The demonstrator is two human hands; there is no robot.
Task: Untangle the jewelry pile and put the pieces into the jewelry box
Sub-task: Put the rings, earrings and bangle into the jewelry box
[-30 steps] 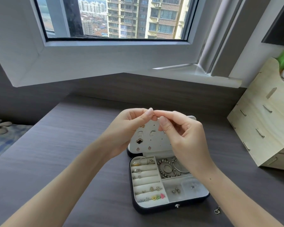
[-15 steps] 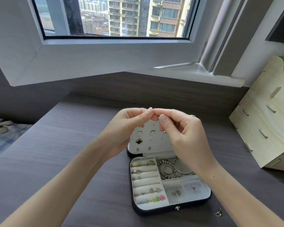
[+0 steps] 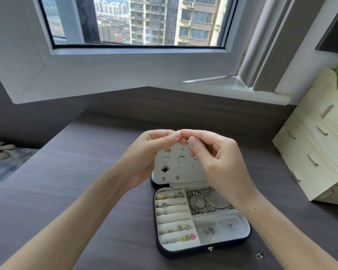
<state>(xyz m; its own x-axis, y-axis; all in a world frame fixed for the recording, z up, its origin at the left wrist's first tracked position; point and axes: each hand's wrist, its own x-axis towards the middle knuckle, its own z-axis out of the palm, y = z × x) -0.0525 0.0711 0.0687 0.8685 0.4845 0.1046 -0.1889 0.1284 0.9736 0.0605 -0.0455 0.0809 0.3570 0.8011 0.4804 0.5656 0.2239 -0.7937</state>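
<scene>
An open dark jewelry box with a white lining sits on the desk. Its raised lid panel carries several stud earrings. Rings fill the left slots, bracelets lie in the upper right compartment. Above the lid, my left hand and my right hand meet fingertip to fingertip and pinch a tiny gold piece, mostly hidden by the fingers. A small silver earring lies loose on the desk to the right of the box.
A pale wooden drawer organizer stands at the right edge of the dark wood desk. The window sill runs behind. A checked cloth with a plush toy is at far left.
Both hands have stayed together above the lid with only slight finger shifts. The camera view has tilted a little.
</scene>
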